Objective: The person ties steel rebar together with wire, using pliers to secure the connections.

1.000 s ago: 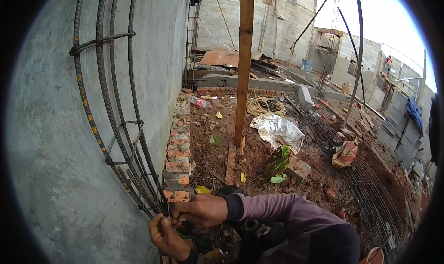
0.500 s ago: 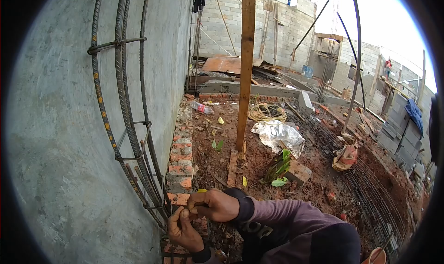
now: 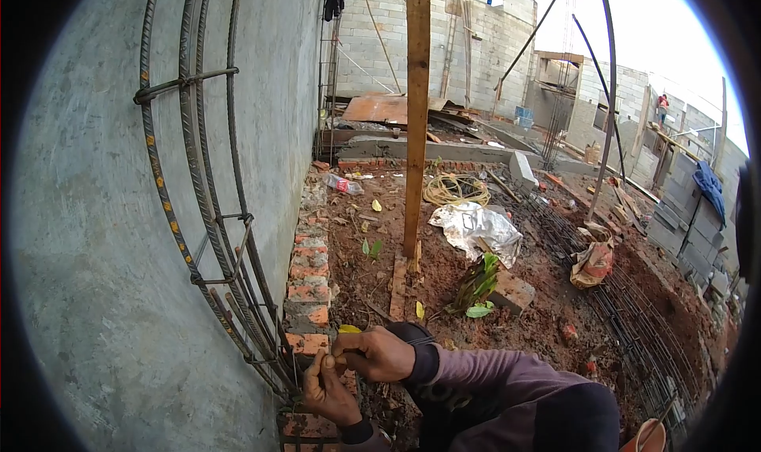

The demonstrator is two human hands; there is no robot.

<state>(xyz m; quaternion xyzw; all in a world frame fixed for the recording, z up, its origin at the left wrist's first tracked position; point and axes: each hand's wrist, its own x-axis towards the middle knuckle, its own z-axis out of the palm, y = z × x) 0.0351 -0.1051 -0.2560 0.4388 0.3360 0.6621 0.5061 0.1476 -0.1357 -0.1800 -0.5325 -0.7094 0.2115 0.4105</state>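
My left hand (image 3: 330, 394) and my right hand (image 3: 376, 354) meet low in the view, fingertips pinched together. Whatever lies between those fingertips is too small to make out. Just left of them stands a rebar column cage (image 3: 208, 179), its ribbed bars tied with stirrups, close beside the grey plastered wall (image 3: 87, 214). The foot of the cage comes down near my left hand. Beneath and beyond both hands runs a row of red bricks with mortar (image 3: 307, 293). Some thin wire-like strands show by my right cuff.
A wooden post (image 3: 418, 119) rises ahead. On the muddy ground are a coiled hose (image 3: 456, 189), a silvery sheet (image 3: 477, 228), a plant (image 3: 476, 287) and a long rebar mesh (image 3: 626, 317). Grey blocks (image 3: 688, 214) are stacked right. People stand far off.
Both hands have shifted slightly right, still pinched together. The rebar cage appears a little farther left in the view, and the whole scene has moved slightly with the camera.
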